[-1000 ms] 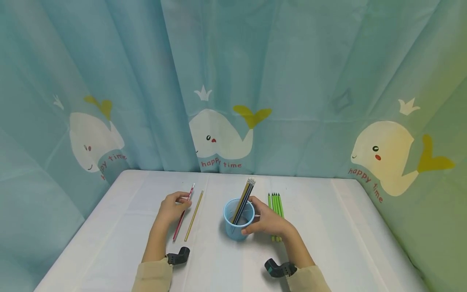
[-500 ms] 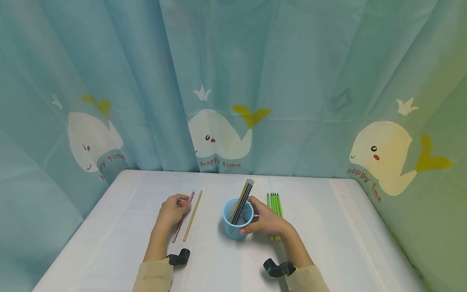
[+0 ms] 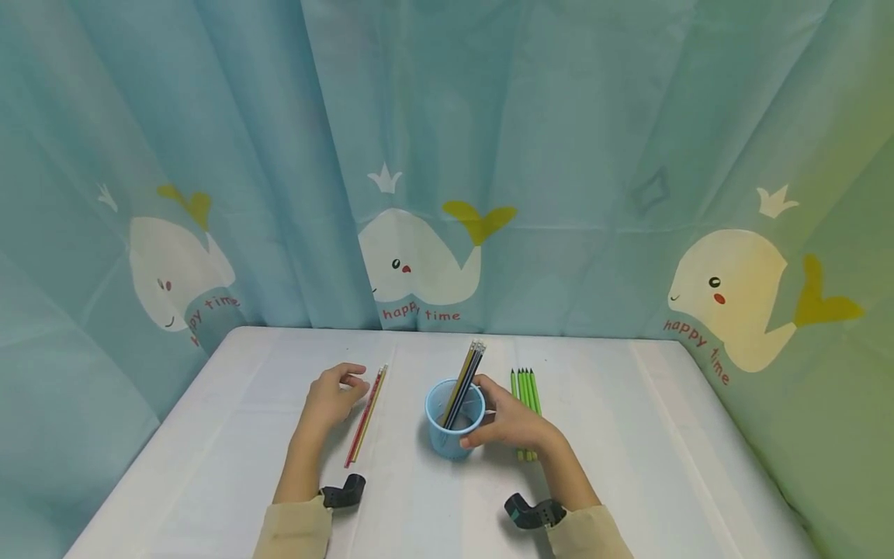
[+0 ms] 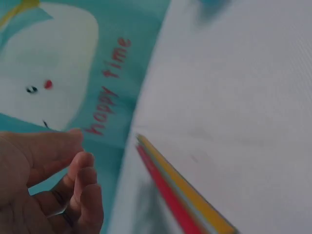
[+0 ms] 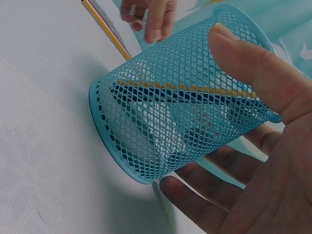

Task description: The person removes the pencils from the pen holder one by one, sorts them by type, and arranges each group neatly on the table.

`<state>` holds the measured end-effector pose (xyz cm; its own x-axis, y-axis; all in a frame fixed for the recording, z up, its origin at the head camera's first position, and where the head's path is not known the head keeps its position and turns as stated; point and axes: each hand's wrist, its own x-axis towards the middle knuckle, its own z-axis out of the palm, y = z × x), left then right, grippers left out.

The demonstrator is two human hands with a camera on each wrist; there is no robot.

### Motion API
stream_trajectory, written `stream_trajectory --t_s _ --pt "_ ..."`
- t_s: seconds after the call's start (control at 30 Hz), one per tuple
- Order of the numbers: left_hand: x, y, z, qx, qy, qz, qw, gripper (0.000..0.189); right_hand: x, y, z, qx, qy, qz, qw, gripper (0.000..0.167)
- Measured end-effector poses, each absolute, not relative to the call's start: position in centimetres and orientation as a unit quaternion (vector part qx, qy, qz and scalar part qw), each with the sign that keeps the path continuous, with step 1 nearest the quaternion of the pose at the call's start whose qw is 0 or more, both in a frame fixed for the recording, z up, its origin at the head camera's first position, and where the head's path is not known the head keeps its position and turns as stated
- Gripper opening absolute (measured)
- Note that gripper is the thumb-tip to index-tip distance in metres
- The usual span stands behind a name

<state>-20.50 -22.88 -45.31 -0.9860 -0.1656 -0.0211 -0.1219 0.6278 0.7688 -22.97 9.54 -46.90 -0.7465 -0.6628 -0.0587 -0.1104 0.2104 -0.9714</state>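
Clock: read from the cup, with twelve toward the curtain [image 3: 587, 116].
Blue mesh cup: upright over the white table [image 3: 628, 466], at the dial's centre [image 3: 450, 446].
Right hand: comes in at three o'clock [image 3: 513, 423], thumb and fingers wrapped round the cup's wall.
Pencils in the cup: dark ones and a gold one [image 3: 465, 388], metal ends up, leaning toward one o'clock.
Left hand: at nine o'clock [image 3: 331, 396], fingers loosely bent, grasping nothing, just beside the loose pair.
Loose pair: red pencil [image 4: 165, 190] right alongside a yellow pencil [image 4: 189, 187], between left hand and cup.
Green pencils: lined up at three o'clock [image 3: 528, 394], partly behind the right hand.
Writing: "happy time" in red under white whales [image 3: 419, 268] at ten, twelve and two; any pencil print is too small to read.
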Motion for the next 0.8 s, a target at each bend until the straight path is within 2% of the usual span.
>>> stream_trajectory --t_s 0.4,0.8 --pt "-18.9 -18.8 -40.9 -0.037 -0.885 -0.456 0.087 0.028 -23.1 9.5 -47.0 -0.260 0.737 -0.574 0.245 0.079" --pt "-18.3 -15.0 -40.6 -0.135 -0.877 -0.454 0.080 0.026 -23.0 9.5 -46.9 -0.262 0.739 -0.573 0.238 0.081"
